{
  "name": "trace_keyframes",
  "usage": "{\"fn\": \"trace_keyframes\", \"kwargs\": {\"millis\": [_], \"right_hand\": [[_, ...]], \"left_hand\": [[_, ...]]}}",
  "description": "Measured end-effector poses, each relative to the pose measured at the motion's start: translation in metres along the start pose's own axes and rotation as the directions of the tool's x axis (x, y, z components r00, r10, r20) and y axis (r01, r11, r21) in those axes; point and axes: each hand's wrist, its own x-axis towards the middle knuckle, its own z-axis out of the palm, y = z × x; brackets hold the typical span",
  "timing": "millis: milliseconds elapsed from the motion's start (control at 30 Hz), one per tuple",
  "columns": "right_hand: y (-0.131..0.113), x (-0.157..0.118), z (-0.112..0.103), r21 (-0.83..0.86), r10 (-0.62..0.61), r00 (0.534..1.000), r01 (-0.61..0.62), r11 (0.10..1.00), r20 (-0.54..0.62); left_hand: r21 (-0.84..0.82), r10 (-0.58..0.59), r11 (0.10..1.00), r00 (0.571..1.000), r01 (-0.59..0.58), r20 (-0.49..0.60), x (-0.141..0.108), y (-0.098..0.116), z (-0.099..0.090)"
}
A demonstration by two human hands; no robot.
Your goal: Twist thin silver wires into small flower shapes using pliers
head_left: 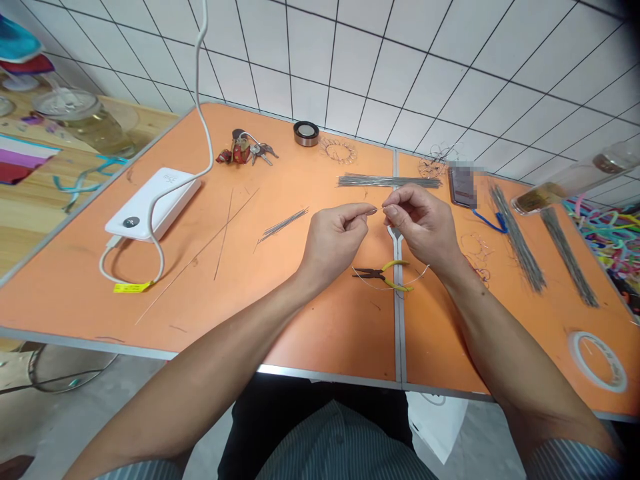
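My left hand (336,237) is closed in a pinch, thumb against index finger. Facing it, my right hand (423,223) pinches too, its fingertips almost touching the left ones. A fine wire tip shows between them. Below, a thin wire (390,288) bows in an arc from under one hand to under the other; its upper parts are hidden by the hands. Under the arc, pliers with yellow handles (393,265) lie on the orange table (320,333). A bundle of straight wires (387,181) lies just beyond my fingers.
Left are a white power bank (155,200) with its cable, loose wires (225,233) and short wires (283,225). Keys (257,152), a round tin (306,133) and a wire ring (339,151) sit behind. Rightward lie a phone (463,187), wire bundles (517,240) and a tape roll (597,361).
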Motion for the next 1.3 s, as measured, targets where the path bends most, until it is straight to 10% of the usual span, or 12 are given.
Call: {"fn": "trace_keyframes", "kwargs": {"millis": [1300], "right_hand": [[0.011,-0.002,-0.002,-0.093,-0.094,0.995,0.095,0.991,0.014]], "left_hand": [[0.08,0.028,0.996,1.0,-0.029,0.011,0.001,-0.003,0.0]]}}
